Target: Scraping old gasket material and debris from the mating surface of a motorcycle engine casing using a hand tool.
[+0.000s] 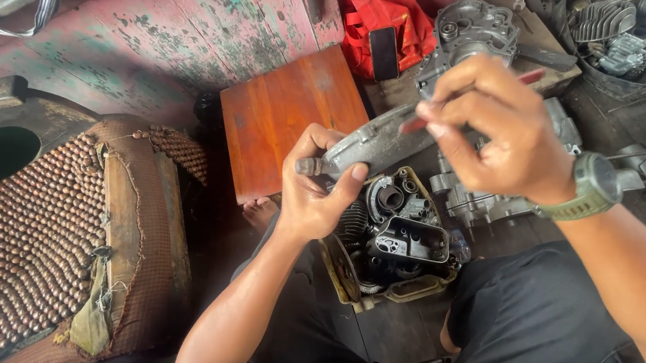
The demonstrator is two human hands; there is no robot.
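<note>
Grey metal engine cover: rigid, likely heavy, greasy; left hand clamping narrow end, right hand fingers pinching red-handled tool against it.

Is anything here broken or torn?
Yes. The beaded seat cover at the left is torn: its brown cloth edging is frayed and peeling away. The wall's red paint is chipped. The hands' metal cover shows no breakage.

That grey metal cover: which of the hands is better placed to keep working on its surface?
Probably the right hand: it pinches a red-handled tool against the grey metal cover, while the left hand grips the cover's lower end.
</note>
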